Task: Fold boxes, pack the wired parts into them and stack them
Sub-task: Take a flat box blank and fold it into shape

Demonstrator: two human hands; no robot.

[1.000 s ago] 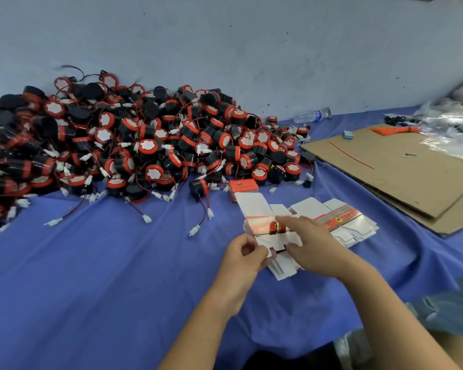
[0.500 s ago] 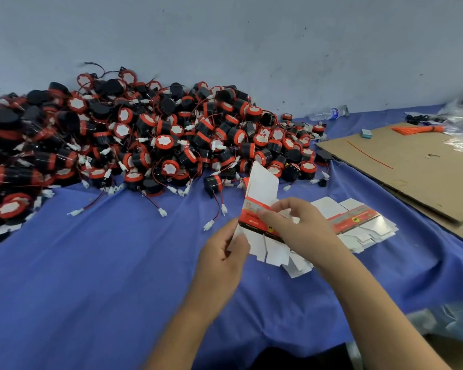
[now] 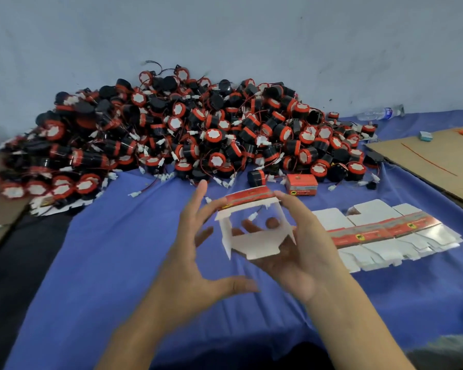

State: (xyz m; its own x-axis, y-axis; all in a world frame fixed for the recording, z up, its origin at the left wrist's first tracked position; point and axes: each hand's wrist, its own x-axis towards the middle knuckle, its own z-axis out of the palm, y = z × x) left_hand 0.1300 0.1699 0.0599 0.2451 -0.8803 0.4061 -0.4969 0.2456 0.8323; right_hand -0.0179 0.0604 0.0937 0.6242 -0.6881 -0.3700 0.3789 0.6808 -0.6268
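Above the blue desk (image 3: pixel 91 263), just in front of the person, a half-erected box (image 3: pixel 254 247) is held in the air as an open tube, with its red band on top and its white bottom flaps splayed toward the camera, not yet tucked. The right grip (image 3: pixel 294 263) cradles it from below and from the right, fingers curled round it (two fingertips show through the open tube) and forefinger hooked over the top right corner. The left grip (image 3: pixel 195 257) is spread wide with straight fingers. Its fingertips seem just to meet the red band at the left corner, though blur makes the contact hard to judge.

The likeliest trouble is the tube springing back flat, since only one side holds it firmly and thin card tends to return to its crease. If the left fingers push before the tube is square, a flap could crumple or a pointed tab could tear. Tucking the flaps in the wrong order would probably leave a weak bottom that a part might fall through. The heap of wired parts (image 3: pixel 185 134) lies close behind, its loose leads trailing onto the cloth, and a lead caught under a flap would keep the box from shutting. One closed box (image 3: pixel 302 185) stands at the heap's foot, and flat blanks (image 3: pixel 385 231) lie fanned to the right, near enough for a forearm to scatter them
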